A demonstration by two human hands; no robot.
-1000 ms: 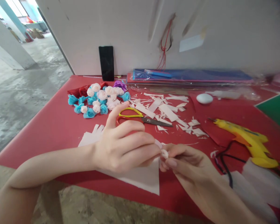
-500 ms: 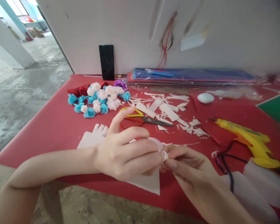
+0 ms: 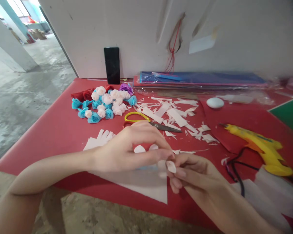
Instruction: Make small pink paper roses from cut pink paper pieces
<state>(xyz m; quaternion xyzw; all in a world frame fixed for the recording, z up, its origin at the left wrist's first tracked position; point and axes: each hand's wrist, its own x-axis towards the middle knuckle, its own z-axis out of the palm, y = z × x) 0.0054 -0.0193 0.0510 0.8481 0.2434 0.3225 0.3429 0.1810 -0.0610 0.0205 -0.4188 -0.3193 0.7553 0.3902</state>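
Note:
In front of me, my right hand point(image 3: 192, 172) pinches a small whitish paper flower bud point(image 3: 171, 166) between thumb and fingers. My left hand point(image 3: 134, 146) reaches across from the left, its thumb and index fingertip closed together at the bud's upper edge. Behind the left hand, pale paper petals point(image 3: 139, 149) show through the gap under its index finger. Below both hands lies a white paper sheet point(image 3: 146, 187). Scissors with yellow and red handles point(image 3: 136, 116) rest just beyond the left hand, which partly covers them.
Finished paper flowers point(image 3: 104, 102) in several colours cluster at the back left. White paper scraps point(image 3: 173, 113) are scattered mid-table. A yellow glue gun point(image 3: 258, 143) lies on the right with its dark cord. A black phone point(image 3: 112, 65) leans on the back panel, near a white egg-shaped object point(image 3: 215, 103).
My left hand has rolled over, its raised index finger coming down to the bud. More of the bud's face now shows. My right hand has barely moved.

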